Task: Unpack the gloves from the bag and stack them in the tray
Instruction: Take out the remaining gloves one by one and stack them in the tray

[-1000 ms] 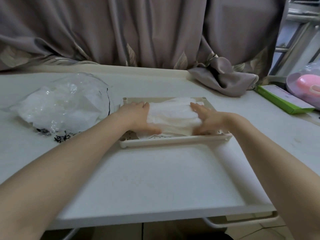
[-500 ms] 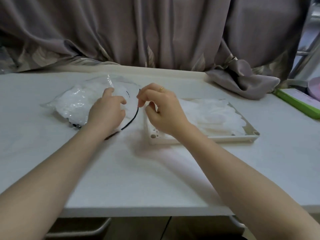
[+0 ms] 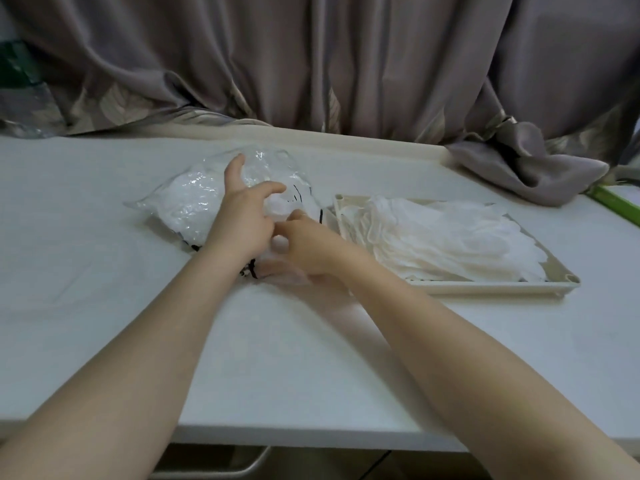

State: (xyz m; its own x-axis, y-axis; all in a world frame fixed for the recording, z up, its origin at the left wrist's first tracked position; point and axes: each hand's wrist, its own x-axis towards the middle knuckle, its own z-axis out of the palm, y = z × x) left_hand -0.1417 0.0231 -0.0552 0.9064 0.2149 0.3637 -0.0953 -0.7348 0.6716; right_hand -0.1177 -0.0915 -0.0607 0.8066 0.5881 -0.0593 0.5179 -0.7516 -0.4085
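A clear plastic bag (image 3: 194, 206) full of white gloves lies left of centre on the white table. My left hand (image 3: 242, 216) rests on the bag and grips the plastic at its mouth, forefinger stretched out. My right hand (image 3: 308, 247) is at the bag's mouth, partly under the clear plastic, its fingertips pinched on a white glove (image 3: 278, 206) there. To the right stands the beige tray (image 3: 485, 287) with a spread stack of white gloves (image 3: 450, 237) in it. Neither hand touches the tray.
A grey curtain (image 3: 311, 64) hangs behind the table, and a bunched fold of it (image 3: 526, 168) lies on the table just behind the tray. A green box edge (image 3: 616, 202) shows at the far right. The table's front edge runs below my forearms.
Both hands left the glove stack in the tray and went left to the bag. My left hand took the bag's mouth and my right hand went down into the opening.
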